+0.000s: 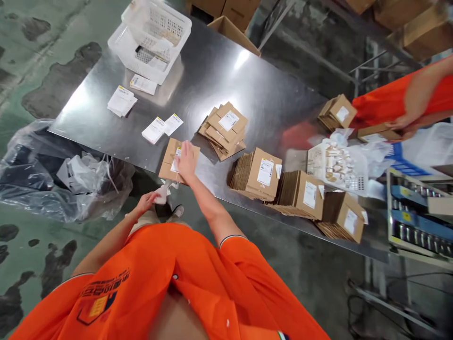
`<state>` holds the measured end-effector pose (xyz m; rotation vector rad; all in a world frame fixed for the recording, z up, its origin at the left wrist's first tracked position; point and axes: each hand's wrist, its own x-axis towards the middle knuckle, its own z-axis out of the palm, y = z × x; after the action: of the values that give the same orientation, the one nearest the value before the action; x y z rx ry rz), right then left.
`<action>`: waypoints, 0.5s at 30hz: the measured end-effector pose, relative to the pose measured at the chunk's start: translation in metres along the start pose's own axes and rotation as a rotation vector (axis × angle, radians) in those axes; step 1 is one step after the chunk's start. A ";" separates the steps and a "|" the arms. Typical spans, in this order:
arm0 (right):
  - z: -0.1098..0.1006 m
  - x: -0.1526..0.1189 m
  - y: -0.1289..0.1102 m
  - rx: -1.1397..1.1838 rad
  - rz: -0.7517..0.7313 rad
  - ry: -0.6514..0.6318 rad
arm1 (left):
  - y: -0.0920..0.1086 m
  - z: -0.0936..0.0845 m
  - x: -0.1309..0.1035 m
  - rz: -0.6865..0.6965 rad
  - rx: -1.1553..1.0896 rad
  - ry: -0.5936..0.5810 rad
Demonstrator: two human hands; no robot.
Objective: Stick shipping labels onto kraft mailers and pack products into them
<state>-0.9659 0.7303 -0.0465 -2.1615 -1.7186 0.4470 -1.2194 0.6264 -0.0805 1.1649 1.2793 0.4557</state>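
My right hand [187, 161] lies flat with fingers stretched over a white label [174, 163] on a flat brown cardboard carton [166, 162] at the table's near edge. Part of the label is hidden beneath it. Below the edge, my left hand [146, 202] pinches a crumpled white piece of paper [162, 194]. Just beyond the carton lie white label sheets [153, 131], with another sheet [173, 124] beside them. To the right sits a loose pile of flat cartons [226, 123], its top one labelled.
Rows of labelled folded cartons [260, 174] stand along the right edge. A white basket [155, 42] and more label stacks [121, 100] are at far left. Below left hangs a clear plastic bag [88, 184]. A co-worker's hand [399, 123] holds a carton at right.
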 end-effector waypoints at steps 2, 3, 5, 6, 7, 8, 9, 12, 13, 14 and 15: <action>0.006 -0.009 -0.005 0.005 -0.110 -0.121 | 0.008 -0.003 0.006 0.019 0.043 0.042; 0.006 -0.010 -0.003 0.016 -0.068 -0.141 | 0.014 -0.002 0.013 0.027 0.067 0.065; 0.000 -0.013 0.007 0.063 0.161 -0.080 | 0.028 0.000 0.029 0.039 0.149 0.108; -0.005 -0.015 0.014 0.090 0.294 -0.028 | 0.036 0.002 0.036 0.043 0.205 0.123; -0.009 -0.020 0.020 0.115 0.401 0.016 | 0.042 0.004 0.043 0.046 0.269 0.133; -0.012 -0.026 0.025 0.132 0.471 0.041 | 0.048 0.007 0.047 0.050 0.332 0.139; -0.014 -0.035 0.028 0.150 0.509 0.044 | 0.052 0.009 0.050 0.054 0.384 0.141; -0.016 -0.063 0.031 0.284 0.579 0.065 | 0.057 0.016 0.046 0.090 0.426 0.122; -0.018 -0.070 0.031 0.350 0.604 0.098 | 0.058 0.018 0.043 0.119 0.400 0.105; -0.023 -0.073 0.034 0.408 0.621 0.139 | 0.058 0.019 0.040 0.152 0.357 0.083; -0.031 -0.072 0.039 0.449 0.627 0.182 | 0.058 0.020 0.036 0.184 0.301 0.062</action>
<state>-0.9335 0.6501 -0.0339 -2.2594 -0.7224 0.6861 -1.1720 0.6711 -0.0515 1.5408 1.3310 0.4456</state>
